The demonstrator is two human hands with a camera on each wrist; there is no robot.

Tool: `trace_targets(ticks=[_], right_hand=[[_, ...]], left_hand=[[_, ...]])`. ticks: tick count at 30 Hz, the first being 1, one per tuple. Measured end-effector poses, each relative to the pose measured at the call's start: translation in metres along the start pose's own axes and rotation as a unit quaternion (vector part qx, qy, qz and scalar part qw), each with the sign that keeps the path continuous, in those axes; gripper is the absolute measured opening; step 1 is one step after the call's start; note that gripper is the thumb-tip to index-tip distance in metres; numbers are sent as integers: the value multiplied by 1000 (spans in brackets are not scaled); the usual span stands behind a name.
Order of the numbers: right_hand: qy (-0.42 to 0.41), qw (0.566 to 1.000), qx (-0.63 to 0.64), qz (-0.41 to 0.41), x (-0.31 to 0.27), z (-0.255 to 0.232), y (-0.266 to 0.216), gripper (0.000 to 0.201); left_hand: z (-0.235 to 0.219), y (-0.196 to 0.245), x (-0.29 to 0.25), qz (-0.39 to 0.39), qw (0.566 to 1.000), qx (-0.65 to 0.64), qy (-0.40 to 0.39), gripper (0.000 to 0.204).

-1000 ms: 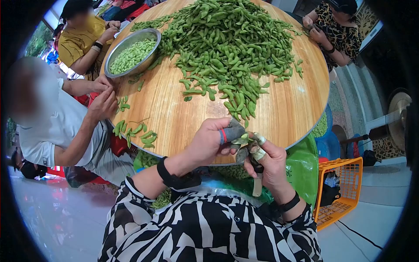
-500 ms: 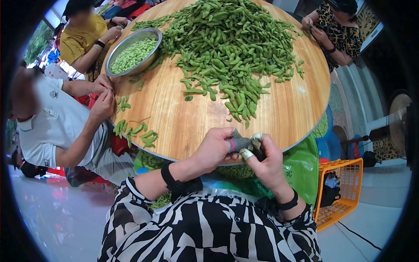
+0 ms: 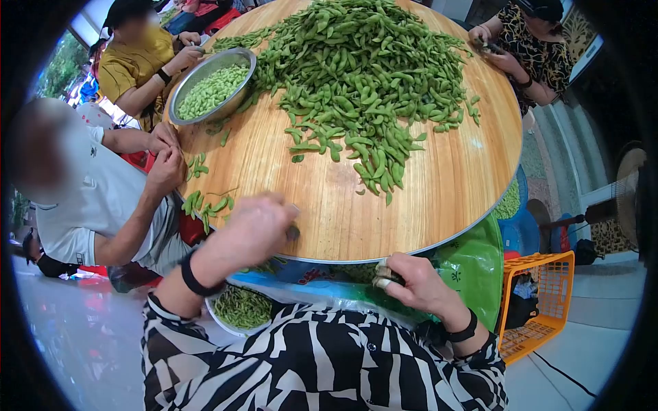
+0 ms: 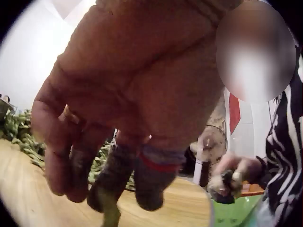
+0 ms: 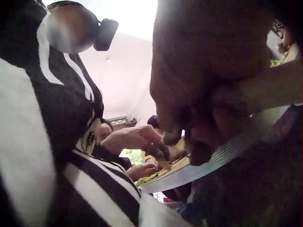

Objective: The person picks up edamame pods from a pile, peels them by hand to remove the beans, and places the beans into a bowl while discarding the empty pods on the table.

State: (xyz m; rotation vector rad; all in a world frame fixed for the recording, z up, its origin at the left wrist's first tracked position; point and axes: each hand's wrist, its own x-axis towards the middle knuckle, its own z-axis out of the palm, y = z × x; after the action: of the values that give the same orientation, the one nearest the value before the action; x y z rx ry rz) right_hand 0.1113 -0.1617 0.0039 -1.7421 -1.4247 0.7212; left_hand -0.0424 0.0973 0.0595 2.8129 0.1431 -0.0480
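My left hand (image 3: pixel 257 226) reaches out over the near left table edge, blurred in the head view. Grey coverings, one with a red band, wrap some of its fingers. A slim green soybean pod (image 4: pixel 111 213) hangs at its fingertips in the left wrist view. My right hand (image 3: pixel 415 281) stays curled close to the table's front edge, pale and dark wrappings on its thumb and fingers. I cannot tell whether it holds anything inside. Farther back, a big heap of green soybean pods (image 3: pixel 356 75) lies on the round wooden table (image 3: pixel 439 198).
A metal colander (image 3: pixel 180 113) of shelled beans stands at the table's left. Below the near edge are a bowl of green scraps (image 3: pixel 240 308) and a green bag (image 3: pixel 480 253). An orange crate (image 3: pixel 565 301) stands right. Other people sit around the table; a few pods (image 3: pixel 205 205) lie left.
Both hands were together at the front edge, working on a pod. They have parted: the left has swung left, and the right has drawn slightly back toward the body.
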Motion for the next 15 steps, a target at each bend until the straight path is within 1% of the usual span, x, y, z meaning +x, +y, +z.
trace_targets(ticks=[1, 2, 3, 5, 6, 8, 9, 11, 12, 14, 15], right_hand=[[-12, 999, -29, -38, -2, 3, 2, 20], [-23, 999, -27, -28, -3, 3, 1, 19], [-22, 999, -28, -29, -2, 2, -1, 19], [-25, 999, 25, 21, 0, 2, -5, 17], [-25, 999, 21, 21, 1, 3, -6, 17], [57, 993, 99, -1, 3, 5, -6, 22], [58, 994, 96, -2, 2, 3, -8, 22], [39, 980, 182, 64, -1, -2, -13, 31], [43, 981, 179, 65, -2, -4, -13, 31], [38, 961, 246, 119, -5, -7, -14, 34], [42, 961, 244, 120, -4, -7, -13, 34]], left_hand=[[-3, -8, 3, 13, 998, 53, 12, 17], [-7, -15, 10, 26, 994, 107, 26, 18], [-7, -19, 22, 26, 993, 109, 27, 18], [1, -21, 56, 66, 995, 20, 72, 13], [9, -28, 73, 67, 995, 19, 75, 13], [26, -45, 104, 90, 989, 66, 93, 16], [29, -47, 111, 92, 989, 67, 96, 16], [35, -51, 122, 93, 991, 41, 87, 16], [34, -49, 124, 97, 990, 41, 89, 16], [35, -46, 122, 136, 974, 55, 171, 15], [34, -39, 121, 140, 974, 54, 173, 15]])
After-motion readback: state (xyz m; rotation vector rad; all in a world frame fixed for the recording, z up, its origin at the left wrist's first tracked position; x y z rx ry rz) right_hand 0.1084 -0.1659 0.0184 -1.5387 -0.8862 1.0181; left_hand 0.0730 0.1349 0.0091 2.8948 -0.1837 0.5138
